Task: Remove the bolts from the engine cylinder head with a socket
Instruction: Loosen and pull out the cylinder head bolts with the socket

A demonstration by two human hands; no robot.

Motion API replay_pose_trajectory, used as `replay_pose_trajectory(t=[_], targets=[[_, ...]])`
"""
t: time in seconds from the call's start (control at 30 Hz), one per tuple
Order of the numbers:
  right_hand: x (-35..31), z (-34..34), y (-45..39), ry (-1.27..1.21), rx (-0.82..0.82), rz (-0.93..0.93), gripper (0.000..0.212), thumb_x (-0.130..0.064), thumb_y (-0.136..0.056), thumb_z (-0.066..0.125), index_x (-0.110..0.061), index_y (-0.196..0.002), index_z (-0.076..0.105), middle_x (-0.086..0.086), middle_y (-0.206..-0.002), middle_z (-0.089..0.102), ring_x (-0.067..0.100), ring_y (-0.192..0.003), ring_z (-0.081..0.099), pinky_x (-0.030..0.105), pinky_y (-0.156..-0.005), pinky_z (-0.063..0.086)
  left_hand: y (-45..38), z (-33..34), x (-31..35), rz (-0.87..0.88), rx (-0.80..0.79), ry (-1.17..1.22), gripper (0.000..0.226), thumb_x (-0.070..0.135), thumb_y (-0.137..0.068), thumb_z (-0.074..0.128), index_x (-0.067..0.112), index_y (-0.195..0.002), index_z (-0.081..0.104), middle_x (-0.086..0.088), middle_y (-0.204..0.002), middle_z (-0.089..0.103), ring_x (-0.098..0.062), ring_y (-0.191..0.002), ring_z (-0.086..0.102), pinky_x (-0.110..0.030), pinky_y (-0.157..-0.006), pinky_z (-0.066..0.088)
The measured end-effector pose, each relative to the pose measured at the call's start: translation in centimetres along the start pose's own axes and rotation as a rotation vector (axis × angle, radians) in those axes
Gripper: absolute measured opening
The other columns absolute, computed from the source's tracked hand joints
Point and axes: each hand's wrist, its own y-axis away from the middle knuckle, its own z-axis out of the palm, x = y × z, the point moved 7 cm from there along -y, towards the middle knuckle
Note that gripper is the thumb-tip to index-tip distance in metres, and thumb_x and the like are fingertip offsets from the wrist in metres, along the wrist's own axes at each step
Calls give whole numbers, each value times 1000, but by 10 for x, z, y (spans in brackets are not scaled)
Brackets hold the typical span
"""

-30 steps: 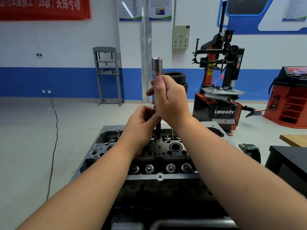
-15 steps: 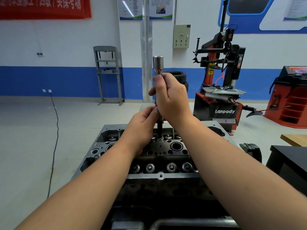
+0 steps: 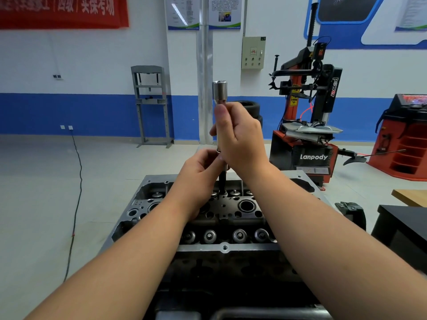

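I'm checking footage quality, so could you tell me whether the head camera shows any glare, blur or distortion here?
Head view: even indoor light; hands and socket tool sharp. Glare streaks the left wall poster. The red banner is blurred near the corner. Wide-angle stretch enlarges both forearms at the bottom edge.

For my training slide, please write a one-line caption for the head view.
Both hands, right hand above left hand, grip an upright socket extension over the cylinder head.

1. White wall (image 3: pixel 92 61) ahead of me, blue band along its base; red banner (image 3: pixel 62 11) top left.
2. Pale floor (image 3: pixel 46 181); grey press frame (image 3: pixel 151 105) against wall.
3. Red tyre changer (image 3: pixel 309 116) to my right.
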Motion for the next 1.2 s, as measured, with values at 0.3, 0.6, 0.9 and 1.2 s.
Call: replay_pose_trajectory(t=[0.3,0.6,0.9,1.2], targets=[[-6,-8,0,53,124,-84,18,-19,-99,55,-3,-105,56,-4,-61,57,11,-53,55,32,-55,47,0,1,-2,-46,-6,7,38,47,-111,39,30,-104,73,10,-99,75,-6,-93,67,-30,-80,44],[-8,-6,2,44,60,-89,28,-29,-99,61,-5,-84,57,6,-61,56,22,-54,54,42,-55,46,0,0,0,-6,1,-18,31,50,-103,56,23,-108,71,1,-101,76,-4,-86,66,-15,-70,48],[-1,2,1,26,-43,-2,23,-34,-102,55,-12,-96,59,1,-67,63,13,-60,61,35,-58,51,0,-1,-1,-9,11,-2,23,45,-102,61,24,-106,69,6,-96,76,0,-83,67,-11,-66,47],[0,1,1,33,-8,-1,24,-32,-102,47,-15,-86,56,-5,-66,64,10,-62,62,33,-62,51,0,3,-3,-44,-28,16,29,43,-109,49,27,-108,73,-5,-106,76,-23,-103,69,-28,-80,49]])
